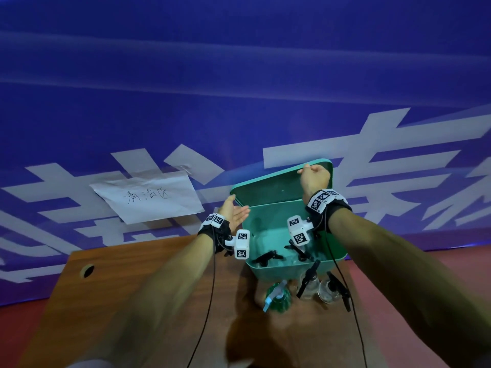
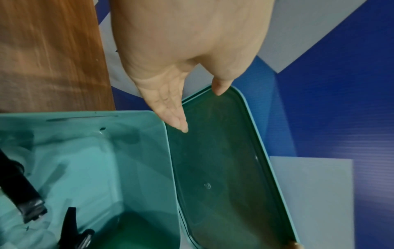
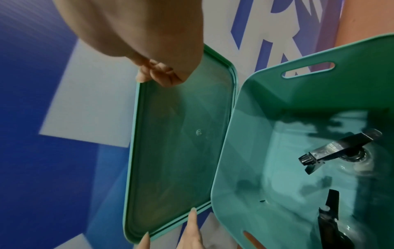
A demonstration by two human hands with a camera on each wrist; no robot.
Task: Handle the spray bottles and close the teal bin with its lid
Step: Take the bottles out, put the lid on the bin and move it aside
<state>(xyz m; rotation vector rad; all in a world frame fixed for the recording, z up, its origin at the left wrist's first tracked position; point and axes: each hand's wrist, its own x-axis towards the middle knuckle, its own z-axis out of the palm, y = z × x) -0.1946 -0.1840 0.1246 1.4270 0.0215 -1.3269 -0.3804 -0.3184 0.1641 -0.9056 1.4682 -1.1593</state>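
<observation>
A teal bin stands on the wooden table with its top uncovered. Two clear spray bottles with black heads lie inside it. The teal lid stands tilted on edge behind the bin. My right hand pinches the lid's top edge. My left hand is held flat with straight fingers at the lid's left end. Its thumb touches the lid's rim. In front of the bin stand a green spray bottle and two clear ones.
A blue banner wall rises right behind the table, with a handwritten paper sheet taped to it. The table has a round cable hole at its left. Red floor lies to the right.
</observation>
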